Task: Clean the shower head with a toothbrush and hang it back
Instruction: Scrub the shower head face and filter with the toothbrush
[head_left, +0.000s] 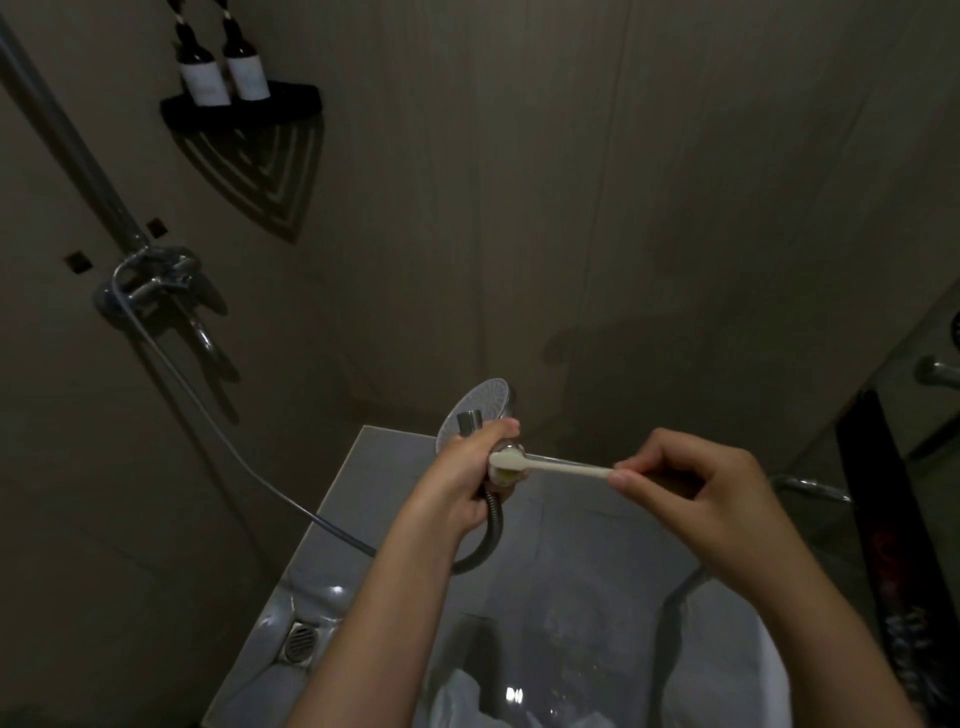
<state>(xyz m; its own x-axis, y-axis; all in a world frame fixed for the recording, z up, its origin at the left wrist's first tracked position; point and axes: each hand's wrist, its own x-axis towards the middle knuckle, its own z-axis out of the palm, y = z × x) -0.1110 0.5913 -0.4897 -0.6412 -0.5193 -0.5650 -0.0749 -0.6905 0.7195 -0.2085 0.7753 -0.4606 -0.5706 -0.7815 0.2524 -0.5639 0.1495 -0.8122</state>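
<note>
Head view, left hand (462, 478) gripping the shower head (475, 408) by its handle just below centre, right hand (691, 488) at its 3 o'clock pinching a white toothbrush (561, 466), bristles against the handle's base

home bathroom | wall tap (156, 283) | floor drain (300, 642) | bottle shelf (241, 109)

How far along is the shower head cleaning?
Done: the shower head is off the wall, gripped by the left hand. In hand: the right hand pinches the toothbrush, bristles against the handle end near the hose joint. Whether the face has been cleaned: cannot tell. Left: hanging it back.
</note>
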